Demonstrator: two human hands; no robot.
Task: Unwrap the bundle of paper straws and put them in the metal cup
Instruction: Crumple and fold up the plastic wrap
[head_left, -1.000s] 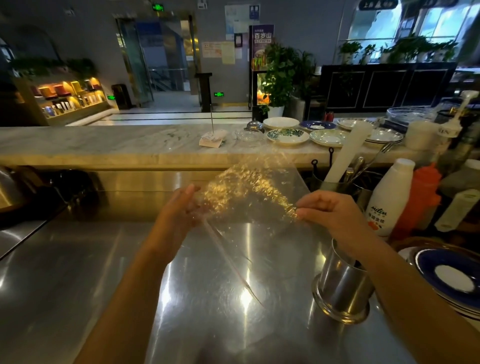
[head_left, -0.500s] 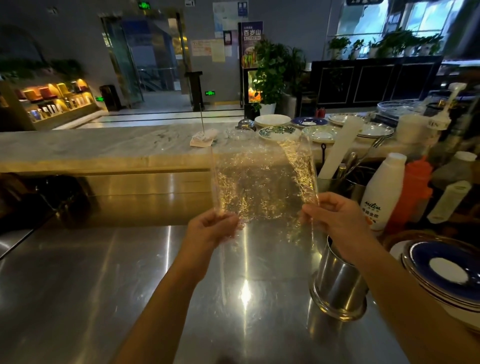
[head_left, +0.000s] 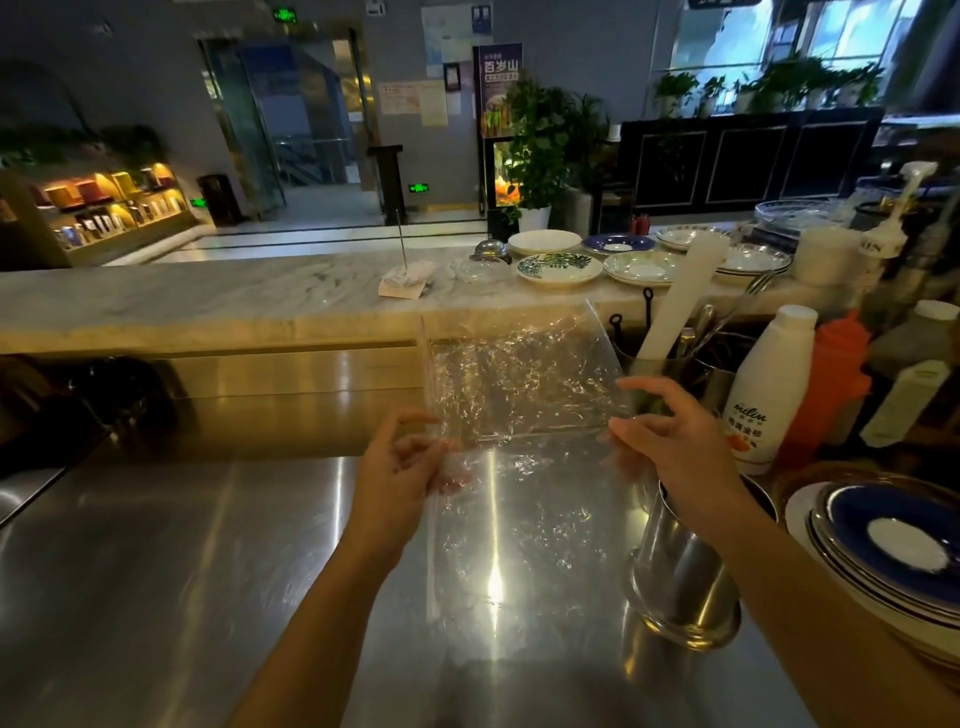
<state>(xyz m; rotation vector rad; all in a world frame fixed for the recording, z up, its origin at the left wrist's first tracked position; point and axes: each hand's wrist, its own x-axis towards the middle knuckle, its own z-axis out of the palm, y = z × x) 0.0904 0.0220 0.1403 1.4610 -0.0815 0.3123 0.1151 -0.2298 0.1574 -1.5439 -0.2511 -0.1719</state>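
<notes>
Wrapper (head_left: 519, 389) now lower, long axis upright

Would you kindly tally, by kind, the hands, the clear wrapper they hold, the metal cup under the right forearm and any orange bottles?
hands: 2, the left hand and the right hand
clear wrapper: 1
metal cup: 1
orange bottle: 1
Total: 5

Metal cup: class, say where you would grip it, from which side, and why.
Grip the metal cup around its straight wall, above the flared foot, coming from its left. It stands upright, stacked plates crowd its right, and a white bottle stands behind it.
</notes>
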